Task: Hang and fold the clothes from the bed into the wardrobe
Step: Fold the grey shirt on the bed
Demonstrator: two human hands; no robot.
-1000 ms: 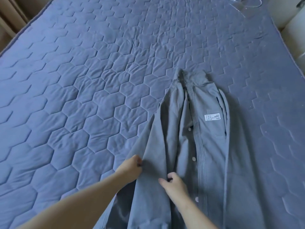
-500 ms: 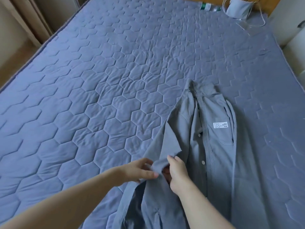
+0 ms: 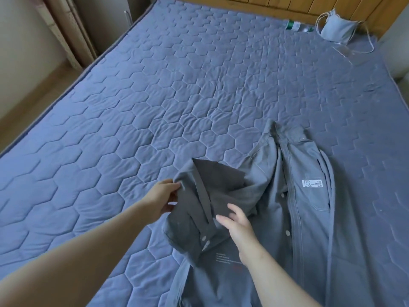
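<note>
The shirt [image 3: 296, 218] lies on the bed [image 3: 132, 129], collar pointing away from the person, its left side lifted between the two hands. The left hand [image 3: 162, 197] pinches the edge of the raised sleeve [image 3: 199, 209], thumb on top and fingers curled under the cloth. The right hand [image 3: 238, 222] is just beside it, flat on the sleeve with fingers straight and spread, pressing rather than gripping. Below the right hand sits the cuff [image 3: 204, 239] with its white buttons, and under that a few lines of small print on the shirt body. To the right of the hands runs the buttoned front placket, and past it a chest pocket with a white label [image 3: 312, 184] bearing a large R. Beyond the hands the grey-blue quilted cover stretches out in hexagons. Far ahead and to the right, against the wooden headboard [image 3: 287, 7], rest a bottle [image 3: 297, 27] and a small grey pouch [image 3: 337, 29] with white cords trailing from it.
</note>
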